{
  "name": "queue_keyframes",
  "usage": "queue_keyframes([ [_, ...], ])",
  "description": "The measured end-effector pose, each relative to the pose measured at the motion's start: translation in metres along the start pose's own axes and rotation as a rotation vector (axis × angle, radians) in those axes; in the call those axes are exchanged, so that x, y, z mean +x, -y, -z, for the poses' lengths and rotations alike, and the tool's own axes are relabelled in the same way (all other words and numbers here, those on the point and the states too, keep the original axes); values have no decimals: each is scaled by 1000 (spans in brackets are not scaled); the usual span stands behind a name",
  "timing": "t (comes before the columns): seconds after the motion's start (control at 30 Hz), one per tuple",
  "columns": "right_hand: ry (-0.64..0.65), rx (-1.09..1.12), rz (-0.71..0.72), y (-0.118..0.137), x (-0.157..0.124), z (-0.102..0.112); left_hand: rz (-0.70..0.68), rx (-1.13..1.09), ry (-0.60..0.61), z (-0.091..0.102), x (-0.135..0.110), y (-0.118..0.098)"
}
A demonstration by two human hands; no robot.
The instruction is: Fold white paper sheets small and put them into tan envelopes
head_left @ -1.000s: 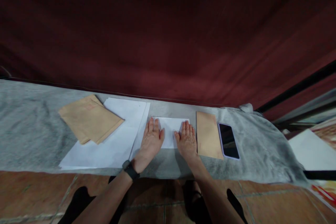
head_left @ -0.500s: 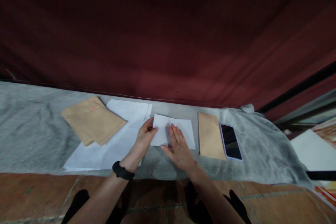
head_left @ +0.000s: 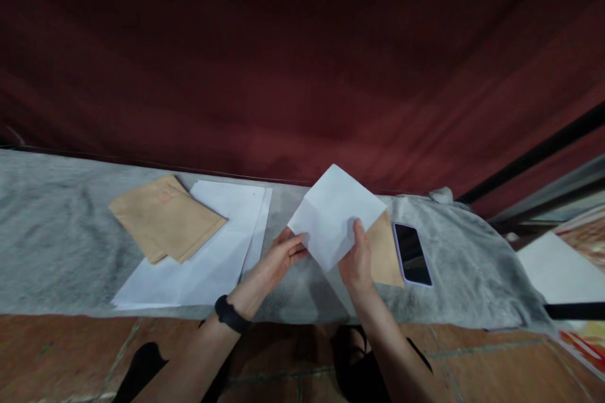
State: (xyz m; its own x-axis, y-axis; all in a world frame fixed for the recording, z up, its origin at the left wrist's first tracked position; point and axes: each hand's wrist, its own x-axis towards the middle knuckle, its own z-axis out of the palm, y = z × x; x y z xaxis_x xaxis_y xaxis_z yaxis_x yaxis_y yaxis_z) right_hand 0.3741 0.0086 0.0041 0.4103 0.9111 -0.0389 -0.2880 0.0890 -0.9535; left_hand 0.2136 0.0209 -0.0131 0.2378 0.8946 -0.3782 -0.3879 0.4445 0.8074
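A folded sheet of white paper (head_left: 338,211) is raised above the grey cloth, turned so that one corner points away from me. My right hand (head_left: 358,259) grips its lower right edge, thumb on top and fingers behind. At the lower left edge is my left hand (head_left: 281,257), its fingers stretched out with the tips at the paper; whether they press on it I cannot tell. Partly covered by the raised sheet, a brown envelope (head_left: 386,252) lies on the right.
A phone (head_left: 413,255) lies right of the single envelope. On the left, several brown envelopes (head_left: 165,217) overlap a stack of white sheets (head_left: 208,271). The grey cloth (head_left: 57,233) runs along a dark red curtain (head_left: 283,107). A black bar (head_left: 534,154) slants at the right.
The folded paper has been lifted off the cloth and turned to a slant, moving right over the envelope's edge. My right hand went from lying flat on it to gripping it; my left loosened.
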Motion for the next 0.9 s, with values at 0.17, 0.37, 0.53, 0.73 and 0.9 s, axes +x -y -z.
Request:
queue_keyframes([
  [0.17, 31, 9, -40, -9, 4, 2, -81, 55, 10, -1, -2, 6],
  [0.37, 16, -78, -157, -14, 13, 37, -266, 346, -94, 32, 9, -13],
  [0.53, 53, -466, -116, -24, 14, 57, -368, 646, -224, 53, 19, -14],
  [0.73, 158, -1243, 198, -22, -5, 57, -465, 1099, -329, 55, 15, -4],
  [0.9, 215, -1457, 254, -17, -14, 56, -524, 1220, -323, 52, 15, 2],
])
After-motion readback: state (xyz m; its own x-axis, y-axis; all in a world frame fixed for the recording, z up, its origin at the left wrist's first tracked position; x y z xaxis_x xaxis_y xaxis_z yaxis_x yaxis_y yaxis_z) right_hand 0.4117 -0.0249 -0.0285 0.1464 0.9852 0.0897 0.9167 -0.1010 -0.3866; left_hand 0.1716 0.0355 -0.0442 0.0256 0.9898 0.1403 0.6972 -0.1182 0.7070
